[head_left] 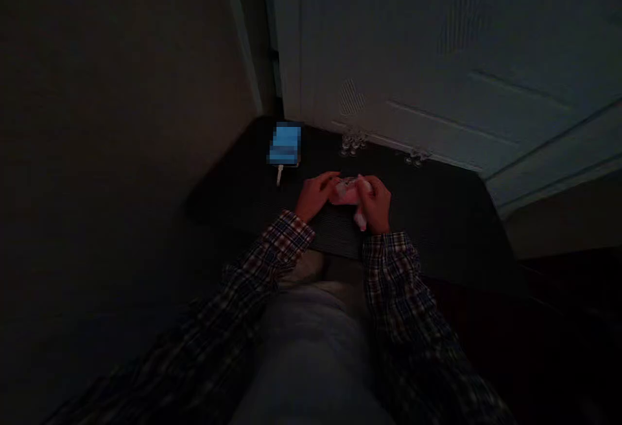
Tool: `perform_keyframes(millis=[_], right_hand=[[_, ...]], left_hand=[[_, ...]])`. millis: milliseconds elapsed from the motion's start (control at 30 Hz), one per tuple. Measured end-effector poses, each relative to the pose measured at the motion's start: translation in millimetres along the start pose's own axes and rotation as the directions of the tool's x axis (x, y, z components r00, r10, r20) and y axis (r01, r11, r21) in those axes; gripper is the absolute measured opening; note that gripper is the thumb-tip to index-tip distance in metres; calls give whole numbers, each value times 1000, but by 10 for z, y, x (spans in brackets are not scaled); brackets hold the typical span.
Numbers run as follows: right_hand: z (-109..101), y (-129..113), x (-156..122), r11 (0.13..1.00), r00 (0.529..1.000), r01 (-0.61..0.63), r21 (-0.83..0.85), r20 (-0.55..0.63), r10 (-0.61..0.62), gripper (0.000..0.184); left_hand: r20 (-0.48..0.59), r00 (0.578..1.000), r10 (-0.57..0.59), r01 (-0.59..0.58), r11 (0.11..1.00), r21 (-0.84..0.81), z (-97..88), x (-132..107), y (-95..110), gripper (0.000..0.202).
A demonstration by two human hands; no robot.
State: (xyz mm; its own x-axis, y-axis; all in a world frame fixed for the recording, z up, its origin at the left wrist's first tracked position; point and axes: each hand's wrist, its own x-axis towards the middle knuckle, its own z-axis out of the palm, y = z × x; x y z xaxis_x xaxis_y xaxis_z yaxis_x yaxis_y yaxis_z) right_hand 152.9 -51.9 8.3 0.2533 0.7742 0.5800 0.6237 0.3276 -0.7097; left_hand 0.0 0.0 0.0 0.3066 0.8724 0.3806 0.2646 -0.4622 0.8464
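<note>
Over the dark table, a small pink item (346, 194) with whitish patches sits between both hands. The dim light hides its exact kind; it looks soft, like cloth. My left hand (315, 197) grips its left end with bent fingers. On the other side my right hand (377, 203) is closed around the right part, thumb on top. A pink end hangs below the right hand, beside the palm. Both wrists come out of plaid sleeves.
On the dark table (437, 218), a phone-like device (285, 145) with a blurred lit screen stands at back left, a white cable (279, 175) at its base. Clear glass-like ornaments (352, 142) and a second cluster (416, 156) line the back edge, against a pale panelled surface (389, 56).
</note>
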Motion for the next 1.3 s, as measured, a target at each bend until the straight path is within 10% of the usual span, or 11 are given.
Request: perform_keyframes(millis=[1300], right_hand=[[3, 46, 10, 997, 998, -43, 66, 45, 40, 26]], left_hand=[[53, 998, -37, 41, 997, -69, 9, 12, -29, 28]])
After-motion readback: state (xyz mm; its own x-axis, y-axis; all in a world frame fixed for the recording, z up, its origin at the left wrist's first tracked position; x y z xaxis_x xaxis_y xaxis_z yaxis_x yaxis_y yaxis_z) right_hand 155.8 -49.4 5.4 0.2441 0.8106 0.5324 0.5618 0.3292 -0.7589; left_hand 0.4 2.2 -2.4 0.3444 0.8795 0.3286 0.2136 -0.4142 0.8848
